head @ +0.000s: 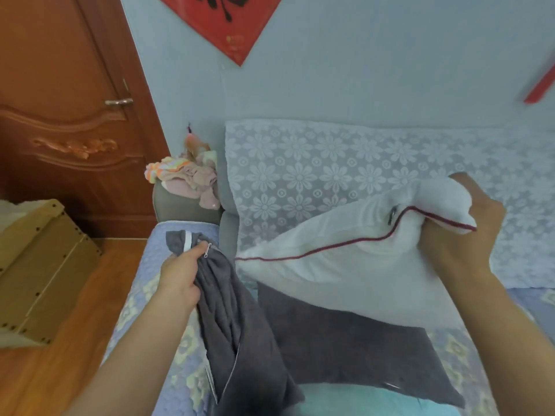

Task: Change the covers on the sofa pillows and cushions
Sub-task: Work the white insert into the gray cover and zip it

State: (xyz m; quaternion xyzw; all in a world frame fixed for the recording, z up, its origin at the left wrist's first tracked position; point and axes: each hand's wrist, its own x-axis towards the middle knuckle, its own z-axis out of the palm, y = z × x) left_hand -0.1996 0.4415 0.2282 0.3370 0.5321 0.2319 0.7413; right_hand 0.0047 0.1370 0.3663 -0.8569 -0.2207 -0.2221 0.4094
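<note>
Holding the white pillow insert (345,259) above the sofa (144,283), right hand (459,232) grips its corner; left hand (180,274) pinches the grey cover (234,319). One-handed stuffing may bunch the insert or snag the zipper.

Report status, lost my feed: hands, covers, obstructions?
Left hand grips grey cover. Right hand grips white pillow corner. Another grey cover lies beneath pillow.

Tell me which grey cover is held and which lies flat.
The left hand grips the limp grey cover, which hangs by its zip edge. The other grey cover lies flat on the sofa, under the white pillow.
</note>
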